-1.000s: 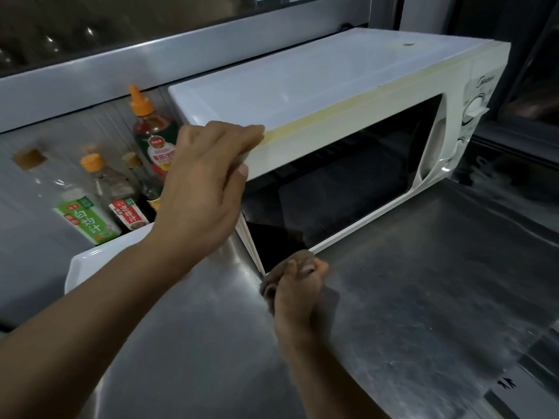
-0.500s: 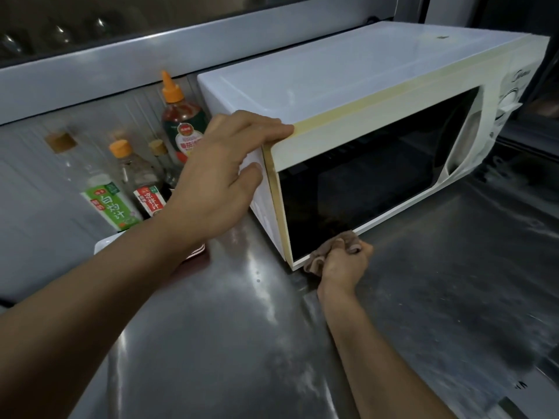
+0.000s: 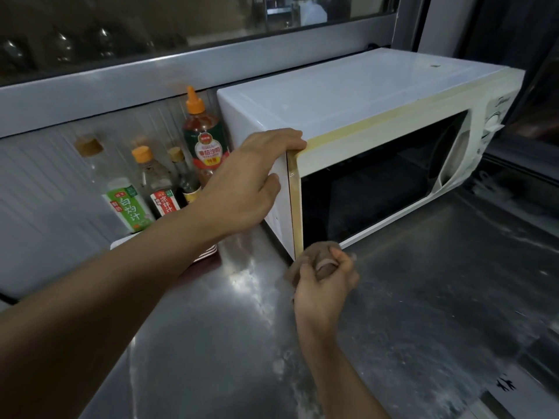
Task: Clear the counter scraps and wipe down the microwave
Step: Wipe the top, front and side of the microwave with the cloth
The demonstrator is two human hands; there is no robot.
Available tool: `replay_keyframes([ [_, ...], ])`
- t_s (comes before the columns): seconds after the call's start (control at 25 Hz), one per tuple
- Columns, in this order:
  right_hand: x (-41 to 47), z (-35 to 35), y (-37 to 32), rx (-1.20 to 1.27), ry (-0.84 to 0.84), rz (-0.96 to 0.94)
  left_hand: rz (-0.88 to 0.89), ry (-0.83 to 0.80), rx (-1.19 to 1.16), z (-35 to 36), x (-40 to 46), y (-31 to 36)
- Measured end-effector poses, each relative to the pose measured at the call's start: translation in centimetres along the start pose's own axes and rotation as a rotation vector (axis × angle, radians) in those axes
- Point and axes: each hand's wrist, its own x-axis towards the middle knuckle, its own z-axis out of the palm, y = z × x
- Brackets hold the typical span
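With the microwave [image 3: 348, 95] door now swung shut on the counter [image 3: 423, 297], the left hand [image 3: 245, 189] grips its top-left corner while the right hand [image 3: 325, 285] clutches a cloth [image 3: 317, 252] at the door's lower corner, suggesting exterior wiping next.

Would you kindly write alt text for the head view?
A left hand grips the front left corner of a white microwave while the right hand holds a brown cloth at its lower corner, on a steel counter.

You see a glossy white microwave [image 3: 348, 95] with a dark shiny door, on a smeared stainless-steel counter [image 3: 423, 297]; the brown rag [image 3: 314, 252] looks soft cloth.
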Motion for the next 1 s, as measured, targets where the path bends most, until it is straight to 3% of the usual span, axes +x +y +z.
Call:
replay_keyframes([
  [0.12, -0.1, 1.1, 1.1, -0.203, -0.034, -0.315, 0.009, 0.006, 0.005, -0.2, 0.1, -0.5],
  [0.2, 0.5, 1.6, 1.8, -0.295, -0.007, -0.412, -0.009, -0.009, -0.015, -0.5, 0.3, -0.9],
  [0.4, 0.5, 2.3, 1.2, -0.302, 0.060, -0.460, -0.014, -0.026, -0.058, -1.3, 0.8, -0.8],
  [0.6, 0.8, 3.6, -6.5, -0.030, 0.193, -0.670, -0.034, -0.102, -0.046, -2.2, 1.3, -0.4],
  [0.76, 0.6, 4.2, -8.7, 0.075, 0.179, -0.605, -0.052, -0.154, -0.018, -2.7, 1.4, 0.2],
  [1.0, 0.7, 2.5, -6.8, 0.034, 0.135, -0.750, -0.098, -0.066, 0.007, -1.8, 1.5, 1.1],
])
